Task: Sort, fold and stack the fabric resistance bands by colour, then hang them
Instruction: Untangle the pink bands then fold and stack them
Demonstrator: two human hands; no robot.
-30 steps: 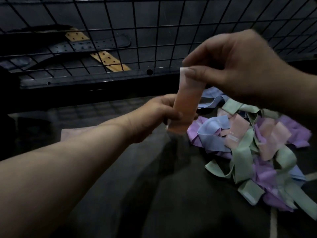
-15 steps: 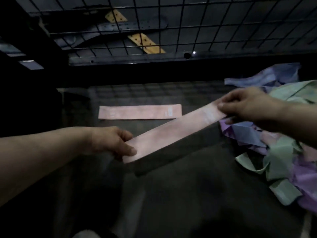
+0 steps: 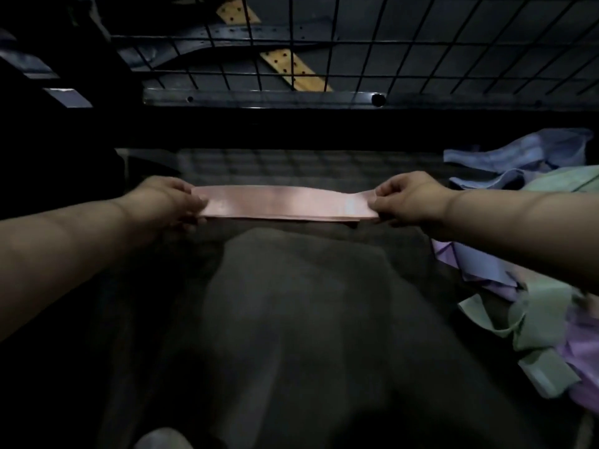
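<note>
A pink fabric band (image 3: 285, 204) is stretched flat and level between my two hands, low over the dark surface. My left hand (image 3: 168, 202) pinches its left end and my right hand (image 3: 408, 197) pinches its right end. Under its front edge peeks the edge of a second pink band (image 3: 324, 219), lying on the surface. A tangled pile of green, purple and blue bands (image 3: 538, 319) lies at the right.
A black wire grid panel (image 3: 389, 43) stands behind the work surface, with a metal rail (image 3: 259, 99) at its foot. Dark perforated straps and a yellow strip (image 3: 291, 68) lie beyond the grid. The dark grey surface (image 3: 291, 319) extends toward me.
The pink band went from hanging upright in both hands to slanted, and now lies level over the pink band that lay on the surface. The camera tilted down and left.
</note>
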